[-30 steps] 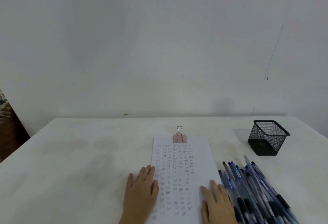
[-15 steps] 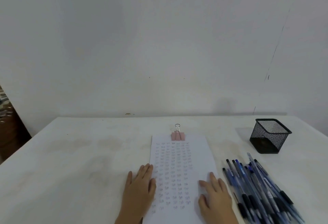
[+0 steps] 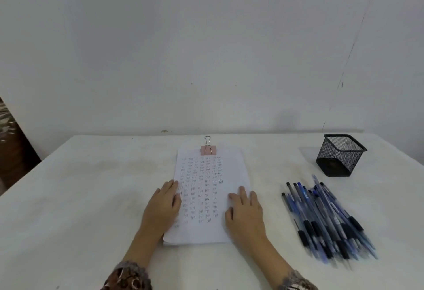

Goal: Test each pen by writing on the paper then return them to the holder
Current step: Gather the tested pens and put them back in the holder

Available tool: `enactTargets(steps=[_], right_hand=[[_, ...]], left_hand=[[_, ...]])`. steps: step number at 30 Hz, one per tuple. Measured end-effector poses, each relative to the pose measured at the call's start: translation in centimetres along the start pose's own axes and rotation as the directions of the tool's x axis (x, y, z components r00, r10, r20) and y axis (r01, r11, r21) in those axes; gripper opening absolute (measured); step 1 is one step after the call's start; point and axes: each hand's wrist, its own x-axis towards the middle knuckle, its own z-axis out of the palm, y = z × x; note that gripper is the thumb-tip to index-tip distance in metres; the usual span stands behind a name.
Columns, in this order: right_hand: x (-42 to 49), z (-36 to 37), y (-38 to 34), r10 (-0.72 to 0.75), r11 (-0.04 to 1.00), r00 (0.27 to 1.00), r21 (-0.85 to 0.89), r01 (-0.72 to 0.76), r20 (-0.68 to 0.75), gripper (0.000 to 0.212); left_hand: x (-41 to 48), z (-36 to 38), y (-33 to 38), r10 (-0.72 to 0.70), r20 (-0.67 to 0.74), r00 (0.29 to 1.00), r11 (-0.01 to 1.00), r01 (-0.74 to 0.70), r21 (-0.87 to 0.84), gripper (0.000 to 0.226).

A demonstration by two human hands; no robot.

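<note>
White counter (image 3: pixel 91 186). We have left hand (image 3: pixel 163 207) flat on the paper (image 3: pixel 206 232), 9 o'clock edge; right hand (image 3: pixel 246 214) flat at 3; both holding nothing. Pens (image 3: pixel 325 218) piled further out at 3 o'clock, holder (image 3: pixel 339 155) at 1.

A plain office or study room is showing: a white table (image 3: pixel 91 197) is standing against a bare wall (image 3: pixel 206 48), carrying clipped paper (image 3: pixel 232 168), a mesh holder (image 3: pixel 341 155) and pens (image 3: pixel 325 218).
</note>
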Motion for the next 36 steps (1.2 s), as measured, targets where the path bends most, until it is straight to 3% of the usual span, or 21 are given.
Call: enactTargets(steps=[3, 7, 10, 13, 15, 18, 21, 23, 25, 27, 29, 32, 36], right_hand=[[-0.1, 1.1, 0.8, -0.031, 0.997, 1.0, -0.073, 0.031, -0.003, 0.046], [-0.2, -1.0, 1.2, -0.112, 0.994, 0.987, 0.009, 0.112, 0.113, 0.083], [-0.1, -3.8, 2.0, -0.156, 0.974, 0.98, 0.184, 0.133, 0.122, 0.049], [0.7, -6.5, 4.2, -0.138, 0.921, 0.985, 0.353, 0.166, -0.105, 0.041], [1.9, -7.9, 6.3, -0.017, 0.886, 0.938, 0.429, 0.174, -0.345, 0.031], [4.0, -9.9, 10.6, 0.241, 0.887, 0.768, 0.456, 0.074, -0.593, 0.028], [5.5, -11.4, 15.1, 0.57, 0.767, 0.579, 0.631, -0.121, -0.583, 0.052], [6.2, -12.3, 17.7, 0.717, 0.618, 0.538, 0.761, -0.198, -0.443, 0.077], [7.0, -12.8, 20.2, 0.756, 0.494, 0.574, 0.849, -0.187, -0.313, 0.1], [7.6, -12.8, 21.8, 0.711, 0.45, 0.655, 0.881, -0.146, -0.255, 0.105], [8.0, -12.7, 22.4, 0.649, 0.502, 0.714, 0.854, -0.14, -0.264, 0.092], [8.1, -12.8, 21.3, 0.59, 0.575, 0.743, 0.811, -0.112, -0.316, 0.083], [8.3, -12.7, 17.0, 0.404, 0.624, 0.848, 0.781, 0.019, -0.343, 0.08]], left_hand=[[0.2, 0.2, -0.4, 0.014, 0.017, 1.0, 1.0, -0.014, 0.016, 0.046], [0.3, 0.0, -0.5, 0.018, 0.056, 0.998, 1.0, -0.018, 0.004, 0.047], [0.4, -0.1, -0.5, 0.019, 0.074, 0.997, 1.0, -0.019, 0.005, 0.048], [0.7, -0.2, -0.5, 0.012, 0.089, 0.996, 1.0, -0.013, 0.005, 0.047], [0.8, -0.2, -0.3, 0.004, 0.104, 0.995, 1.0, -0.003, -0.005, 0.047], [0.8, -0.4, 0.0, -0.032, 0.128, 0.991, 0.999, 0.035, -0.018, 0.047], [0.6, -0.3, 0.6, -0.078, 0.122, 0.99, 0.997, 0.074, 0.037, 0.047], [0.3, -0.1, 1.3, -0.097, 0.11, 0.989, 0.987, 0.082, 0.14, 0.047], [0.1, 0.0, 2.3, -0.124, 0.089, 0.988, 0.962, 0.097, 0.257, 0.048], [-0.1, 0.0, 3.2, -0.17, 0.047, 0.984, 0.927, 0.144, 0.347, 0.048], [-0.3, 0.3, 3.9, -0.166, 0.01, 0.986, 0.873, 0.142, 0.466, 0.048], [-0.5, 0.9, 4.8, -0.102, -0.038, 0.994, 0.752, 0.102, 0.651, 0.047], [-0.3, 1.6, 6.7, -0.112, -0.046, 0.993, 0.675, 0.11, 0.73, 0.048]])
